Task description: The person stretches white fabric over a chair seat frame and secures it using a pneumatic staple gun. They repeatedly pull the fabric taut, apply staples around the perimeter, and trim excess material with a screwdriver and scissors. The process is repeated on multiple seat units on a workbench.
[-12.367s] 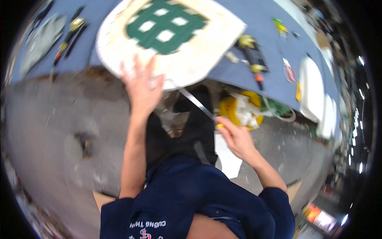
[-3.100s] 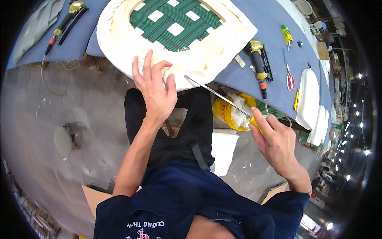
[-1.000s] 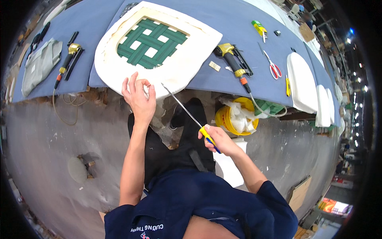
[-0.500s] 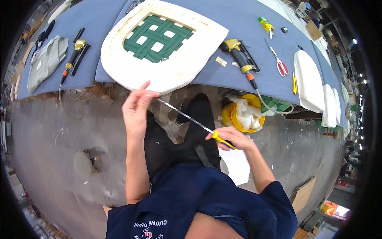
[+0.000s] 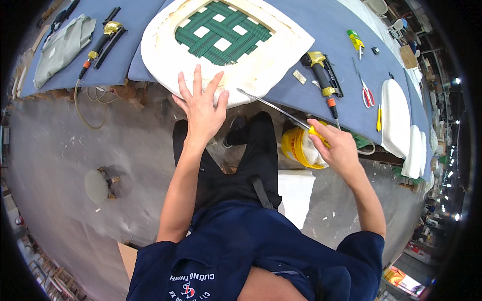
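On seat cushion (image 5: 251, 75), left hand (image 5: 201, 108) flat, fingers spread; right hand (image 5: 336, 148) clamped around screwdriver (image 5: 281, 111).

Seat cushion (image 5: 261, 75) fills the table edge, stapler (image 5: 321, 75) crowding its right, bare blue tabletop (image 5: 331, 30) beyond

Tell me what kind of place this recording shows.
Probably an upholstery workshop: a foam-padded seat frame with green webbing lies on a blue-covered workbench, pneumatic staple guns and scissors beside it, over a dusty concrete floor.

Navy short-sleeved shirt, seemingly black trousers
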### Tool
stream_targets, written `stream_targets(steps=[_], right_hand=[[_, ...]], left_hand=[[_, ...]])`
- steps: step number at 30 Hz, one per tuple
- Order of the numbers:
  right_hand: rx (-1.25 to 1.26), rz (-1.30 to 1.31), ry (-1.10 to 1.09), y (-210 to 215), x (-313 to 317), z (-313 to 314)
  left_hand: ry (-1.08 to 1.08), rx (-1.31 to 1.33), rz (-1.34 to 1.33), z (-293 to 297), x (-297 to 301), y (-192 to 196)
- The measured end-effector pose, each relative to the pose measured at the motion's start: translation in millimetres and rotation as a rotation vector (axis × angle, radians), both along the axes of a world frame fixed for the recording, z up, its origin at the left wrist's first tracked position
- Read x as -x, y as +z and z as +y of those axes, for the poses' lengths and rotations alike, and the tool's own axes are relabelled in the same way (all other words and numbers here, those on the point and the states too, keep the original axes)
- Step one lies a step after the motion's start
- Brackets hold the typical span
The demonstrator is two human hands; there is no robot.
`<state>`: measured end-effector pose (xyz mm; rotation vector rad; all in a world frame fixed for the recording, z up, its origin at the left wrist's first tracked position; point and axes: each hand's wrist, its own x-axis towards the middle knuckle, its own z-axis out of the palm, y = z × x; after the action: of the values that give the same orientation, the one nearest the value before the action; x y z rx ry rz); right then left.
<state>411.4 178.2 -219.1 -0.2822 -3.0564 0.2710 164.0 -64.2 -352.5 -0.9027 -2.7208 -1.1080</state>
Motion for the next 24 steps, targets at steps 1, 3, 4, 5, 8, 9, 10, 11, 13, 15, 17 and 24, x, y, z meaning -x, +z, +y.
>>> stream_targets(steps=[1,3,4,5,8,9,10,11,13,15,17,24], right_hand=[[-0.034,-0.035,0.009,8,3,0],[-0.104,-0.106,0.029,26,11,3],[-0.119,-0.126,0.046,38,16,2],[-0.141,-0.162,0.051,47,21,2],[-0.218,-0.245,0.088,59,33,6],[-0.263,-0.251,0.092,65,37,4],[-0.305,-0.257,0.1,70,42,-1],[-0.345,-0.261,0.111,71,44,-6],[-0.358,-0.244,0.082,68,41,-20],[-0.267,-0.243,-0.026,59,23,-33],[0.105,0.015,-0.065,-21,-15,-28],[0.823,0.131,-0.539,-106,-36,-125]], left_hand=[[-0.001,-0.018,-0.001,0,-1,0],[0.018,-0.027,0.017,0,-1,-2],[0.023,-0.032,0.024,1,-1,-2],[0.028,-0.025,0.018,2,-2,-1],[0.036,-0.024,0.03,0,-3,2],[0.03,-0.042,0.052,-1,-4,1],[0.027,-0.057,0.073,-1,-4,-2],[0.021,-0.098,0.087,0,-4,-7],[0.007,-0.186,0.115,3,-5,-15],[-0.017,-0.264,0.077,9,-8,-15],[0.004,-0.292,0.072,8,-7,-12],[-0.006,-0.191,0.138,-3,-4,-15]])
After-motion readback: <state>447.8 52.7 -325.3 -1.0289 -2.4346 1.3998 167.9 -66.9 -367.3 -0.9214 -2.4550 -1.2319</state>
